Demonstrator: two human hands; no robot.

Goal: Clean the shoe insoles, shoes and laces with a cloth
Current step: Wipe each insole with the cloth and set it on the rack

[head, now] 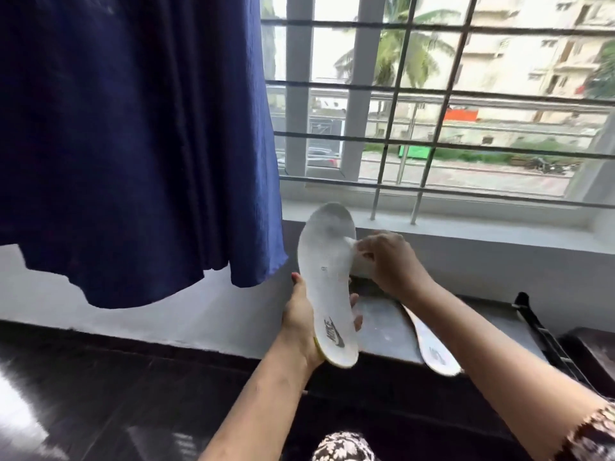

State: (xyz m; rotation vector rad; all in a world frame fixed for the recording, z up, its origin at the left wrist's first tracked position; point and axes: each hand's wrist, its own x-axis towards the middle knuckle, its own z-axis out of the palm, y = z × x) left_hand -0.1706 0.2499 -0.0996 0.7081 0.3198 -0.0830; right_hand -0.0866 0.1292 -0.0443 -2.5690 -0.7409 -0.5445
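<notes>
My left hand [301, 322] grips a white insole [327, 281] by its heel end, holding it upright with the printed logo facing me and a yellow edge underneath. My right hand [387, 262] is closed on a white cloth [357, 257], pressed against the insole's right edge near the middle. A second white insole [432, 347] lies flat on the grey ledge [382, 331] below, partly hidden by my right forearm. No shoes or laces are in view.
A dark blue curtain [133, 144] hangs at the left, above the ledge. A barred window [432, 111] with a white sill fills the back. A black strap-like object [545, 341] lies at the right end of the ledge. Dark glossy floor [100, 394] spreads below.
</notes>
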